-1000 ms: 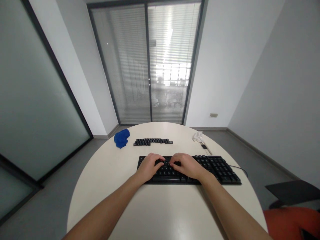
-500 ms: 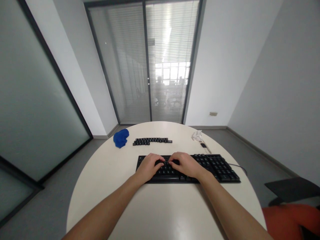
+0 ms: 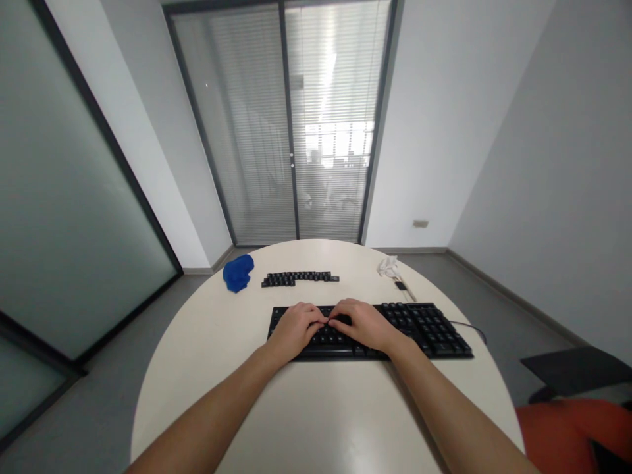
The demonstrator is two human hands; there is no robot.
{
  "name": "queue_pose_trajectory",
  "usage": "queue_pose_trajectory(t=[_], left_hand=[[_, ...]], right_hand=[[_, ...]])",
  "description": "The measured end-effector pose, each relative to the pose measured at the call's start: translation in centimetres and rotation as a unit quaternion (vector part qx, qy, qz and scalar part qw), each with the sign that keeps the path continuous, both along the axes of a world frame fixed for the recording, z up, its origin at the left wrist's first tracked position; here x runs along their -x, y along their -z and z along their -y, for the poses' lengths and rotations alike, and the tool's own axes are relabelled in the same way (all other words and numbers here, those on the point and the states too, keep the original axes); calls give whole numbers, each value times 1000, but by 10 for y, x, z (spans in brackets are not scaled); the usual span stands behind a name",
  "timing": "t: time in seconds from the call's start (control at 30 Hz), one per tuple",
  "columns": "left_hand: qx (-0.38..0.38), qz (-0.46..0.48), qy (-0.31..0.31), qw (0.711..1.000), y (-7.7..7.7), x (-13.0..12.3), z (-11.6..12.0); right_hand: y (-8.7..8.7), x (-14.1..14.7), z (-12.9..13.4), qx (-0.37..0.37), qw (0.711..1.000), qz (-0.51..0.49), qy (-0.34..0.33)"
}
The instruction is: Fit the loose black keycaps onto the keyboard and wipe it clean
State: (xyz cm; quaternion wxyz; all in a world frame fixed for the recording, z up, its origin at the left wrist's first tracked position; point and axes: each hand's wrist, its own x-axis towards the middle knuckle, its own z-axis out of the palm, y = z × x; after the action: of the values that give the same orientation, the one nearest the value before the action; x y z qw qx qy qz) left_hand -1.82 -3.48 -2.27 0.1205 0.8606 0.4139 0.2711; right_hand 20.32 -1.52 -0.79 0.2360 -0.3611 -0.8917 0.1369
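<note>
A black keyboard [image 3: 442, 332] lies across the round table, its number pad toward the right. Over its left-middle keys, my left hand [image 3: 293, 329] has thumb and forefinger pinched together; anything between them is too small to make out. My right hand [image 3: 363, 322] meets it from the other side, thumb and forefinger also closed at the same spot, with their tips hidden or too small to read. Beyond the keyboard, loose black keycaps [image 3: 301, 278] are set out in rows.
The white round table [image 3: 207, 382] carries a crumpled blue cloth [image 3: 238, 273] at far left. At far right lie a white crumpled cloth [image 3: 389, 266] and a thin stick-like tool [image 3: 407, 288]. A cable [image 3: 474, 329] runs off the keyboard's right side. A red-seated chair [image 3: 567, 428] stands at right.
My left thumb and forefinger have closed together, and my right fingertips have shifted slightly left to meet them. The keyboard and keycaps stay in place.
</note>
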Motion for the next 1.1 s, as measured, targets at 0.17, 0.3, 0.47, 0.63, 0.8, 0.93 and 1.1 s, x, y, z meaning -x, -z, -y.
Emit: queue_pose_trajectory(t=[0.17,0.3,0.47,0.63,0.8,0.93,1.1], left_hand=[[-5,3,5,1000,0,1,0],[3,3,2,1000,-8,8,2],[-35,-60,90,994,-20,19,3],[-64,-85,87,991,-23,22,5],[-46,-84,72,993,-23,19,6],[-27,-70,55,996,-24,17,6],[-13,-63,50,997,-25,17,4]], right_hand=[[-1,0,0,7,1000,1,1],[-2,-1,1,10,1000,-3,-10],[-3,-2,1,7,1000,0,-31],[-3,-1,1,-3,999,11,-32],[-4,2,2,-17,999,28,-26],[-4,4,2,-24,999,35,-18],[-2,5,1,-29,998,47,-12]])
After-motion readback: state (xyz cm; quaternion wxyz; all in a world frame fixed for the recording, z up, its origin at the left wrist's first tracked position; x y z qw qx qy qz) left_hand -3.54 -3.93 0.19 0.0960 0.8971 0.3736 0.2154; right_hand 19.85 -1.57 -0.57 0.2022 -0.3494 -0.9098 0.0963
